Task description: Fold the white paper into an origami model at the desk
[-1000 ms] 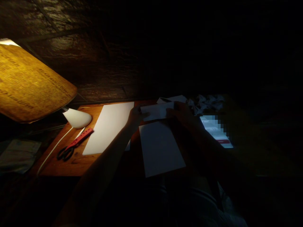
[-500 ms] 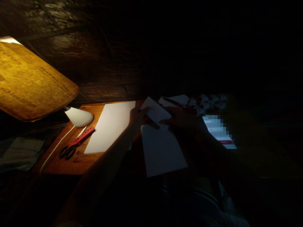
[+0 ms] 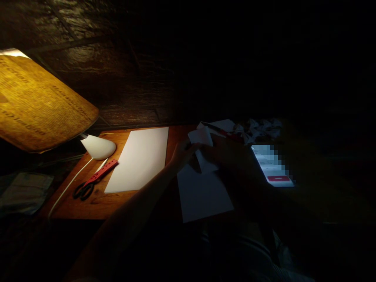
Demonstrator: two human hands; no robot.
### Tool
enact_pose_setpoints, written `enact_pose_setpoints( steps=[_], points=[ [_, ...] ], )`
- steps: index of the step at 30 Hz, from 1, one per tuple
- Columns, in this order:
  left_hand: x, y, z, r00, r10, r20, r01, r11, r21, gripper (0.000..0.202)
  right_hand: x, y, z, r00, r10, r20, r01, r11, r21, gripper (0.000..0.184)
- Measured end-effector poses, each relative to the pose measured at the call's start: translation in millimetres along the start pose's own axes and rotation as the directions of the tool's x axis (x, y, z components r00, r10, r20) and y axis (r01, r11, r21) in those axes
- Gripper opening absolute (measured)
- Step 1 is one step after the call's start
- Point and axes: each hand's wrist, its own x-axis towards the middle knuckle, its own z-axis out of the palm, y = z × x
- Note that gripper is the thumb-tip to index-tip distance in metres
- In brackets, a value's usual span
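Both my hands hold a folded piece of white paper (image 3: 201, 135) above the table. My left hand (image 3: 182, 152) grips its left side, with the thumb reaching toward the middle. My right hand (image 3: 219, 149) is closed on the right side, mostly lost in shadow. Beneath them lies a flat white sheet (image 3: 205, 199), partly covered by the hands and the held paper. To the left, in the lamplight, rests a larger stack or sheet of white paper (image 3: 143, 156).
A lamp with a printed shade (image 3: 44, 105) and white base (image 3: 99, 147) stands at the left. Scissors (image 3: 85, 190) lie by a red perforated strip (image 3: 102, 172). Behind my right hand are a dark-bladed tool (image 3: 219, 129) and crumpled paper pieces (image 3: 258, 129). A lit phone (image 3: 268, 166) lies right.
The held paper has turned more upright and looks narrower. My left hand has shifted right and slightly down, closer to my right hand.
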Motion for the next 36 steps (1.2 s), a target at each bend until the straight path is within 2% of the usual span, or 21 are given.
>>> enact_pose_setpoints(
  steps=[3,5,7,9,12,16,19,21,24,26,28,30,31,33,36],
  points=[
    [2.2,1.7,-3.0,0.999,0.036,-0.032,-0.033,0.996,0.088,0.032,-1.8,6.0,6.2,0.992,0.029,-0.123,-0.034,0.999,-0.038,0.034],
    [3.2,2.9,-4.4,0.997,0.060,-0.056,-0.053,0.991,0.122,0.033,-4.6,8.9,6.2,0.992,-0.087,-0.095,0.073,0.986,-0.149,0.033],
    [2.5,3.9,-4.3,0.995,0.076,-0.069,-0.066,0.989,0.130,0.035,-7.4,7.3,5.4,0.974,-0.175,-0.145,0.142,0.966,-0.217,0.034],
    [-0.4,4.9,-2.8,0.993,0.088,-0.075,-0.079,0.990,0.112,0.037,-9.6,-0.4,5.1,0.980,-0.142,-0.139,0.122,0.982,-0.144,0.033],
    [-7.2,7.1,0.3,0.992,0.102,-0.077,-0.096,0.992,0.077,0.038,-13.5,-20.7,3.4,0.997,-0.036,-0.061,0.036,0.999,0.014,0.027],
    [-13.3,11.9,1.8,0.987,0.144,-0.078,-0.133,0.983,0.128,0.037,-20.1,-42.1,-3.3,0.998,0.058,0.038,-0.059,0.998,0.032,0.026],
    [-12.7,15.9,1.5,0.979,0.181,-0.095,-0.164,0.973,0.165,0.039,-22.4,-44.5,-6.1,0.996,-0.001,0.086,-0.008,0.996,0.094,0.020],
    [-11.2,17.9,1.5,0.977,0.190,-0.096,-0.178,0.977,0.118,0.038,-22.7,-43.8,-6.2,0.992,-0.044,0.119,0.030,0.993,0.118,0.018],
    [-8.8,17.7,2.2,0.983,0.144,-0.111,-0.145,0.989,0.001,0.038,-23.4,-45.5,-5.0,0.992,-0.034,0.119,0.027,0.997,0.066,0.027],
    [-7.5,14.3,2.8,0.992,0.068,-0.106,-0.078,0.993,-0.091,0.042,-24.0,-47.5,-3.9,0.995,-0.050,0.087,0.047,0.998,0.035,0.033],
    [-6.5,8.5,3.5,0.998,-0.033,-0.050,0.022,0.978,-0.207,0.047,-24.2,-48.2,-2.8,0.992,-0.104,0.074,0.102,0.995,0.020,0.035],
    [-5.9,2.2,4.4,0.988,-0.149,0.042,0.154,0.942,-0.297,0.053,-23.3,-46.8,-1.9,0.986,-0.152,0.066,0.153,0.988,-0.010,0.034],
    [-5.6,-0.5,4.8,0.982,-0.181,0.056,0.189,0.924,-0.332,0.054,-22.4,-45.4,-1.5,0.985,-0.163,0.064,0.165,0.986,-0.035,0.033],
    [-5.0,-3.7,5.3,0.977,-0.204,0.057,0.210,0.901,-0.379,0.055,-19.8,-42.1,-0.4,0.984,-0.165,0.073,0.171,0.981,-0.092,0.034],
    [-3.3,-3.7,4.2,0.985,-0.174,0.019,0.167,0.903,-0.397,0.052,-15.6,-37.6,2.3,0.979,-0.172,0.108,0.188,0.968,-0.164,0.040]
  ],
)
